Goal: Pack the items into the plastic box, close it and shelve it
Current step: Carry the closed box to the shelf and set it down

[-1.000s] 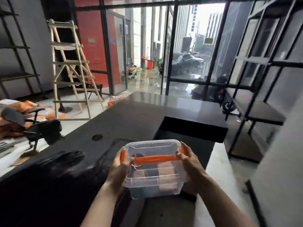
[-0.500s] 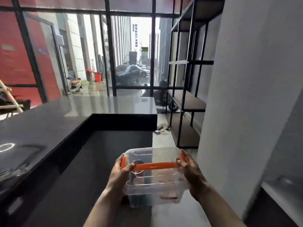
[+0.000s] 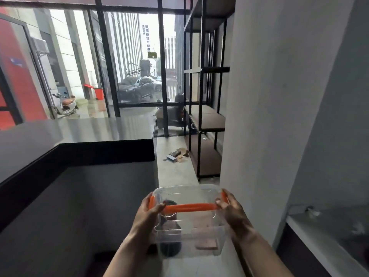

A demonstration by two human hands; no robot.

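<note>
Plastic box [image 3: 189,226] seemingly between fingers [image 3: 157,207].

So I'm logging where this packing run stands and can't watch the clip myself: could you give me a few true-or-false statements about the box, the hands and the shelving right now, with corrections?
1. Both hands hold the plastic box by its ends, the left hand and the right hand. True.
2. The box rests on the black counter. False: it is carried in the air, off the counter.
3. The orange handle lies across the closed lid. True.
4. The box is empty. False: a dark item and a pinkish item show through the walls.
5. The black metal shelf unit stands ahead on the right. True.
</note>
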